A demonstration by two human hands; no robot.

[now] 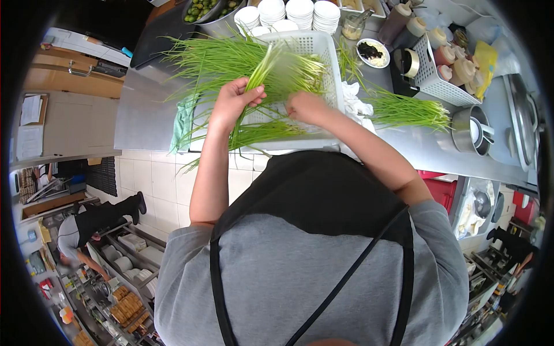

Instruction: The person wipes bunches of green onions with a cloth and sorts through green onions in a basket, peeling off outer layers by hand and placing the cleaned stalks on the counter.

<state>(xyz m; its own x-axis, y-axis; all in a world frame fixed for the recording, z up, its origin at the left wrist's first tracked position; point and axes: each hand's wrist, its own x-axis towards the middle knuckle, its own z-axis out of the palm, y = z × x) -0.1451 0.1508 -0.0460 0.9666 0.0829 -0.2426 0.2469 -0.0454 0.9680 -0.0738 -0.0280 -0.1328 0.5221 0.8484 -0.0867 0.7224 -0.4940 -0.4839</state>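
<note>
My left hand point(238, 99) is closed around a small bunch of chives point(266, 64), held with the pale ends upward. Just to the right, my right hand point(307, 108) has its fingers curled together, slightly blurred; I cannot make out what is in them. Both hands are over a white perforated plastic crate point(333, 69). A large heap of loose chives point(202, 63) lies across the crate and its far left side. More chives point(271, 132) lie along the crate's near edge, their green tips hanging over the counter edge.
Another pile of chives point(407, 109) rests on the steel counter point(144, 121), near crumpled white cloth point(356, 104) and metal pots point(470, 130). A green cloth point(183, 122) hangs at left. White cup stacks point(300, 12) and a bowl point(373, 53) stand behind. Co-workers point(95, 225) are in the background.
</note>
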